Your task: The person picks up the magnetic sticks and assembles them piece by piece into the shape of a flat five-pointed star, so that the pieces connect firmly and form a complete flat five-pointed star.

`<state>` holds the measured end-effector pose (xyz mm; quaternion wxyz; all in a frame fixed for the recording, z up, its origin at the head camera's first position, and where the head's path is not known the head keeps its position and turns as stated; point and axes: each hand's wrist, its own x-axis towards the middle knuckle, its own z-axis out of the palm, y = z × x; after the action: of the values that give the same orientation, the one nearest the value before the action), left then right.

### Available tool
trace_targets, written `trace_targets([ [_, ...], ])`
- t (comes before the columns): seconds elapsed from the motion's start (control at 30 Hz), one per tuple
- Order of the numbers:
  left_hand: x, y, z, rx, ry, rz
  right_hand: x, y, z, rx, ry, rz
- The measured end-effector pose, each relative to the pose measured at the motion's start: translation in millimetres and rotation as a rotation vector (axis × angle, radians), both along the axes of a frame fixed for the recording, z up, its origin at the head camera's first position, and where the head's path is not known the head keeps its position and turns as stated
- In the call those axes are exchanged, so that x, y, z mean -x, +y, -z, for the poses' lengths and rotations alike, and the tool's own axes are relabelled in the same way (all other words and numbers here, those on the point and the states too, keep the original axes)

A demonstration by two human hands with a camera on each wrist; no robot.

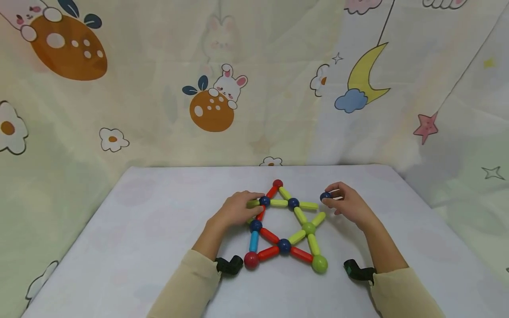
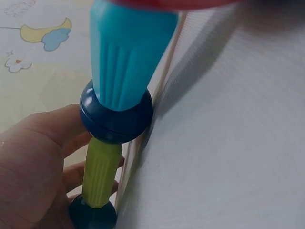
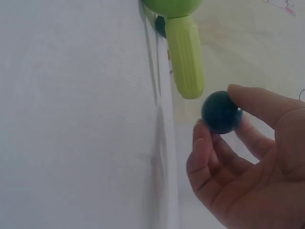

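A flat frame of coloured rods and balls lies on the white table (image 1: 159, 194). At its left side my left hand (image 1: 235, 208) grips a green rod (image 1: 252, 203) beside a dark blue ball (image 1: 264, 201), thumb below and fingers above. My palm hides part of that corner. In the left wrist view, a blue rod (image 2: 131, 57) and another green rod (image 2: 101, 171) stand in front of the fingers. Right of the frame, my right hand (image 1: 350, 205) pinches a loose dark blue ball (image 3: 221, 112) at its fingertips, apart from the nearby green rod ends.
A green ball (image 1: 320, 264) and a red ball (image 1: 251, 260) form the near corners of the frame; another red ball (image 1: 278, 183) tops it. Black wrist mounts (image 1: 229, 266) sit at both sleeves. A patterned cloth (image 1: 270, 110) hangs behind the table.
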<state>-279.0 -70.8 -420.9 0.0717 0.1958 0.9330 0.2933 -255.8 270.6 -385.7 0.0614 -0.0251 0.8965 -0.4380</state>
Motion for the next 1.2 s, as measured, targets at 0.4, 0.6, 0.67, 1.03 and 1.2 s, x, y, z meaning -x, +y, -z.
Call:
trace_targets([
  [0.4, -1.8, 0.9, 0.3, -0.010, -0.015, -0.020, -3.4, 5, 14.0, -0.037, -0.069, -0.051],
  [0.6, -3.1, 0.8, -1.3, -0.013, -0.014, -0.033, -3.6, 6, 15.6, -0.014, -0.073, -0.074],
  [0.67, -3.4, 1.1, -1.4, -0.013, -0.011, -0.036, -3.4, 7, 15.8, -0.004, -0.071, -0.080],
  [1.03, -3.6, 0.7, -2.8, -0.006, -0.007, -0.022, -2.0, 23, 22.4, -0.018, -0.084, -0.158],
  [1.2, -2.6, 0.3, -3.0, -0.004, -0.012, -0.024, -3.4, 21, 19.9, -0.040, -0.065, -0.189],
])
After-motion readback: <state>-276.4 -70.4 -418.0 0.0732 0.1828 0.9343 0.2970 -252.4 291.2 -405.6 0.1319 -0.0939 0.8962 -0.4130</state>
